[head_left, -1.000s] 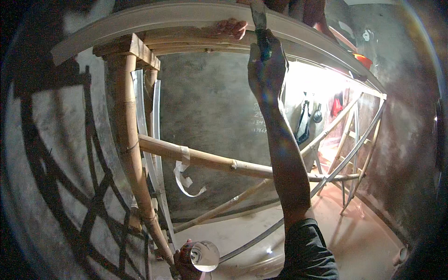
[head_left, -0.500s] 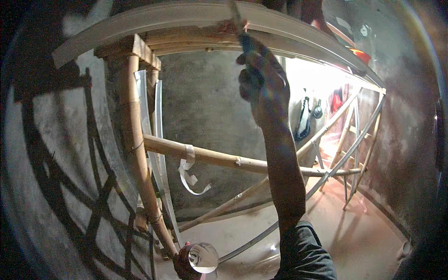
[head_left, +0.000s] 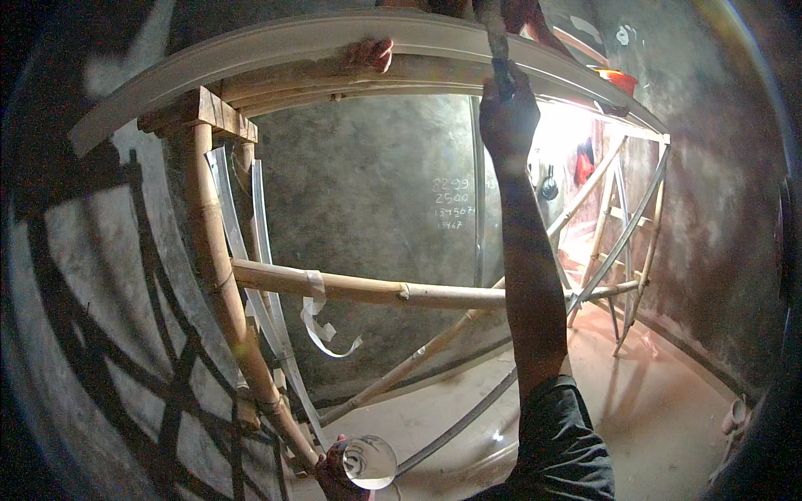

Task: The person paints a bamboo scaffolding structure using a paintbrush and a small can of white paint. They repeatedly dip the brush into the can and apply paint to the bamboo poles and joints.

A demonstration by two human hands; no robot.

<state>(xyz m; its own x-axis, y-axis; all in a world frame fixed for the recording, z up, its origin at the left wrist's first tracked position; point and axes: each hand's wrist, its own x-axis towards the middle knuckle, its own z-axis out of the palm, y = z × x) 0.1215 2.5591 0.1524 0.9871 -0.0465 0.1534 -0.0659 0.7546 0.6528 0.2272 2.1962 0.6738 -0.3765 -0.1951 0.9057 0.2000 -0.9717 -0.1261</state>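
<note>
Dark-handled tool (head_left: 501,72) points up, above a round container (head_left: 370,463).

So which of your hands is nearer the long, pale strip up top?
The right hand, gripping a tool, is by the long, pale strip; the left hand, holding a container, is well below.

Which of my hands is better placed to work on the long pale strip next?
Probably your right hand: it's up near the strip, gripping a dark-handled tool. Your left hand is low, holding a round container.

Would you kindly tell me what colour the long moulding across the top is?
The long moulding is off-white; it shows best in the head view.
</note>
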